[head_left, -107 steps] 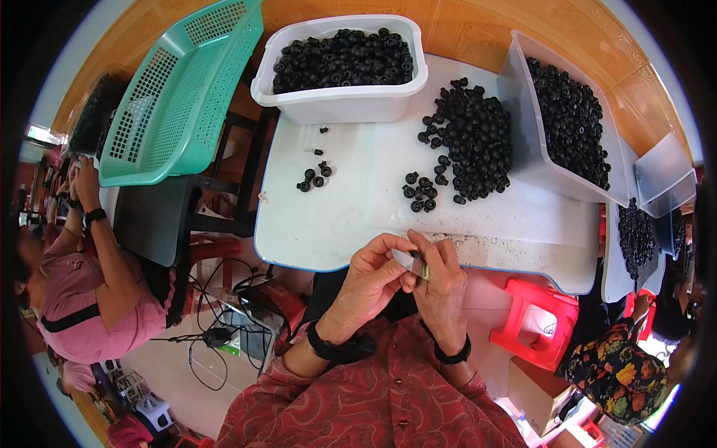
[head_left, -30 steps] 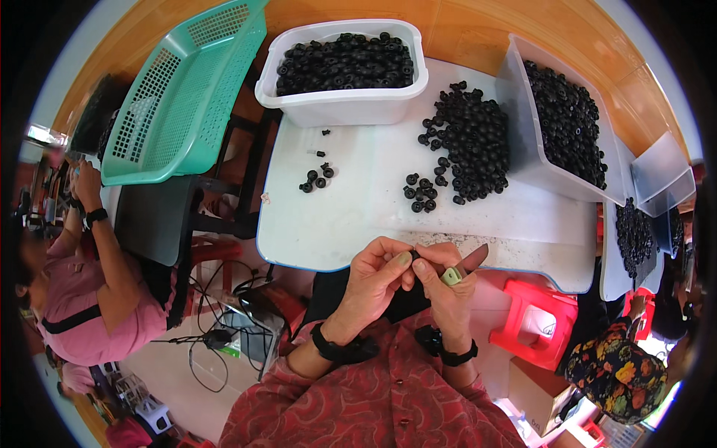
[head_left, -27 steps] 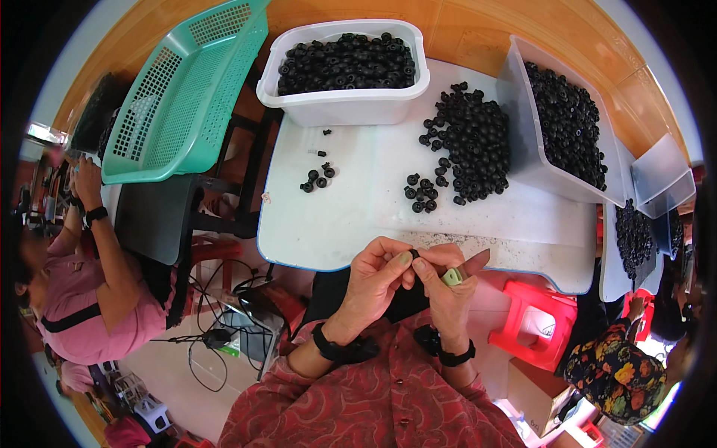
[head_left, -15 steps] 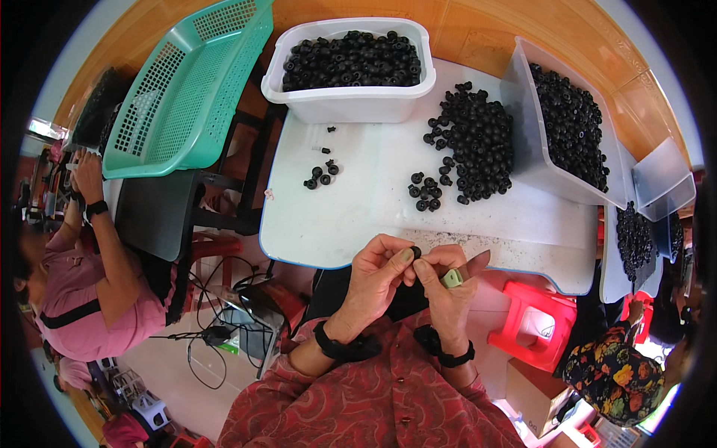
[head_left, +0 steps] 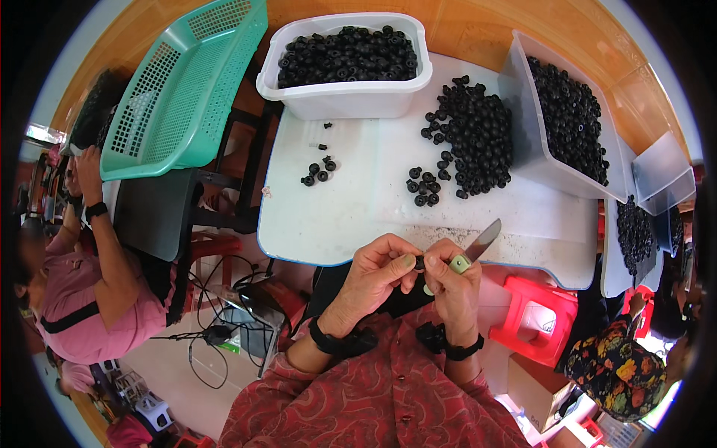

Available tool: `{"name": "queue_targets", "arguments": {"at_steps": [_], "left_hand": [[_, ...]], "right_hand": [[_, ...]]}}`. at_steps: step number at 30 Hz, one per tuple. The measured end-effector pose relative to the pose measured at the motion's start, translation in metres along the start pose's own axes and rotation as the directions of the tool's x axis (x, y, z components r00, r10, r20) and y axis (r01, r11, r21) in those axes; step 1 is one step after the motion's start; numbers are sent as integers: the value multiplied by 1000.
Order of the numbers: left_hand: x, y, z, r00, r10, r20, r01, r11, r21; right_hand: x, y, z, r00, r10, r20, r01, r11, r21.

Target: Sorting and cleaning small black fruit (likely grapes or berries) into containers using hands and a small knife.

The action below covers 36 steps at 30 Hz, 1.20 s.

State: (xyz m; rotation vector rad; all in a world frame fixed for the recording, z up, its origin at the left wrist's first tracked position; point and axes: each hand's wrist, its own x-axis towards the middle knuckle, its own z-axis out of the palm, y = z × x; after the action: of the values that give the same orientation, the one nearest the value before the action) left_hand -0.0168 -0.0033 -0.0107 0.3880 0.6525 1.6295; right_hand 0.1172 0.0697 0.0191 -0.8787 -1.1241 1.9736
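Between the thumb and fingers of my left hand (head_left: 373, 278) is a small round black rubber part (head_left: 419, 263). My right hand (head_left: 453, 291) is closed around the light green handle of a knife (head_left: 484, 240), its blade pointing up and away to the right. The right thumb and fingertips come up against the black part. Both hands are over the near edge of the white table (head_left: 336, 216). Beyond them lie a large pile of black parts (head_left: 478, 138), a small cluster beside it (head_left: 423, 187) and several loose parts (head_left: 320, 172) at the left.
A white tub (head_left: 343, 101) and a translucent bin (head_left: 523, 127), both full of black parts, stand on the table. A green basket (head_left: 175, 97) is at far left. Red stools (head_left: 530, 317) flank me; cables lie on the floor. Co-workers sit left (head_left: 104, 299) and right (head_left: 616, 366).
My right hand has turned, so the knife's blade now points up and out over the table and more of it shows. The left hand still pinches the black part.
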Motion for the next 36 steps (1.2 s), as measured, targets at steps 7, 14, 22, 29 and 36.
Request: {"name": "queue_targets", "arguments": {"at_steps": [7,14,22,29,36], "left_hand": [[1,1,5,999,-12,-46,10,1000,-25],[1,0,2,1000,6,-9,-6,1000,-3],[-2,0,1,999,-11,53,11,1000,-9],[0,-4,-6,991,-130,-6,126,966,-226],[3,-3,-2,992,-127,2,121,941,-316]], "right_hand": [[-2,-2,3,997,69,-23,-70,997,-20],[0,-1,1,1000,-22,-12,21,998,-53],[4,-10,-5,990,129,59,-130,991,16],[2,0,1,986,163,16,-164,983,82],[3,4,-1,993,99,58,-103,992,68]]}}
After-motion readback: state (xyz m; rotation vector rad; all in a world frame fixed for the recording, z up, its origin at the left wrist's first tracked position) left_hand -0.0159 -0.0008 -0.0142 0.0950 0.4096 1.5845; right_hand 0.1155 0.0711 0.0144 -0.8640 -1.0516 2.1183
